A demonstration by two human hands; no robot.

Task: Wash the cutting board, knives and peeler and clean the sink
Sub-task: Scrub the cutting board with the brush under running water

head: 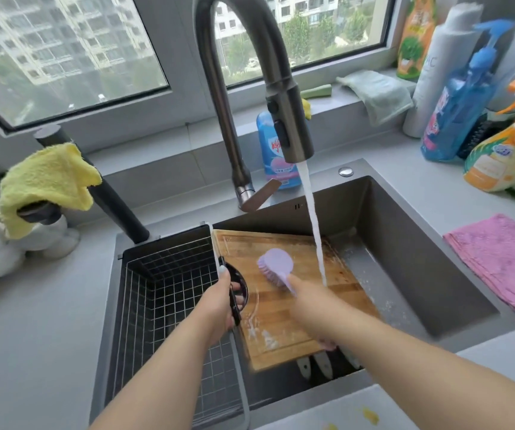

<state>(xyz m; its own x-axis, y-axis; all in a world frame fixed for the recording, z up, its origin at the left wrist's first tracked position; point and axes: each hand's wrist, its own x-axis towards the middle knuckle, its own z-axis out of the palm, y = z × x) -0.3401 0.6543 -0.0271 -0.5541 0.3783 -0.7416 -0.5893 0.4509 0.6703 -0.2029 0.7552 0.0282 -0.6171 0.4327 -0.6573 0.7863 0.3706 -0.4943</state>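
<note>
Both hands worked: our left hand gripped the cutting board's handle edge to steady it while our right hand, fingers wrapped on the purple brush, scrubbed under the faucet stream.

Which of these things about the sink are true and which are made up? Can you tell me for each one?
1. Water is running from the faucet onto the cutting board. True.
2. The right hand holds a yellow sponge. False: it grips a purple brush on the board.
3. The left hand holds the board by its black handle. True.
4. The wire basket in the sink is full of plates. False: no plates show in it.
5. The pink cloth hangs over the faucet. False: it lies on the counter to the right of the sink.
</note>
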